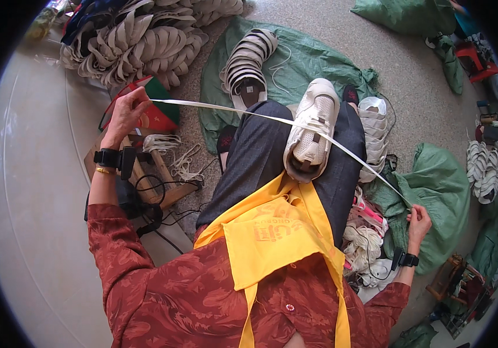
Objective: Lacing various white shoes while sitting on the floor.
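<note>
A flat white lace (225, 108) is pinched in the raised left hand (126, 113) and drawn taut — through a white mesh shoe (314, 129) resting on the lap — to the right hand (418, 223), closed on its end. Stacked pale soles (138, 43) and crumpled green sacks (443, 185) are spread about the floor.

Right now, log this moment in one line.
left hand: grips lace end | right hand: grips other end | white lace: taut through white shoe on lap
</note>
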Demonstrator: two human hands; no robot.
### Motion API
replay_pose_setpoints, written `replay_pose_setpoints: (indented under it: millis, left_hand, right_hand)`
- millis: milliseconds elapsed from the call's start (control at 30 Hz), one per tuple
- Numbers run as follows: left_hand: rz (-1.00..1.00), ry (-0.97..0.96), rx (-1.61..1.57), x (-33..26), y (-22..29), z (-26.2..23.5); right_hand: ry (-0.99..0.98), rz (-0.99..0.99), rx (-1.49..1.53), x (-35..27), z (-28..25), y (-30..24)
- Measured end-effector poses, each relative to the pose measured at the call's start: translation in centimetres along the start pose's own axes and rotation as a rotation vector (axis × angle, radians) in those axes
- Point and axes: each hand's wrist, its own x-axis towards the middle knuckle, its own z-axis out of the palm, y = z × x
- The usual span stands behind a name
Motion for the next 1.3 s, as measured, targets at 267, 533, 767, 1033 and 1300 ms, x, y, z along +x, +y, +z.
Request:
replay_pose_setpoints:
  millis: [267, 533, 767, 1033, 1300]
  left_hand:
    - [-0.086, 0.008, 0.081, -0.2, -2.9, -1.0]
    - [-0.183, -0.019, 0.180, -0.4, -6.1, -2.8]
    - [-0.060, -0.070, 0.131, 1.8, -2.9, -2.6]
    - [-0.051, 0.361, -0.063, 6.6, 3.0, -3.6]
    - [-0.199, -0.493, -0.714, 0.3, 12.6, 9.8]
  right_hand:
    - [-0.022, 0.036, -0.028, 1.2, -0.6, 3.5]
    - [-0.023, 0.057, -0.083, 1.7, -1.0, 5.5]
    - [-0.290, 0.151, 0.021, 2.6, 2.6, 3.8]
    - [-0.037, 0.083, 1.025, 6.2, 1.2, -7.6]
    - [-0.647, 0.271, 0.813, -2.3, 9.1, -21.1]
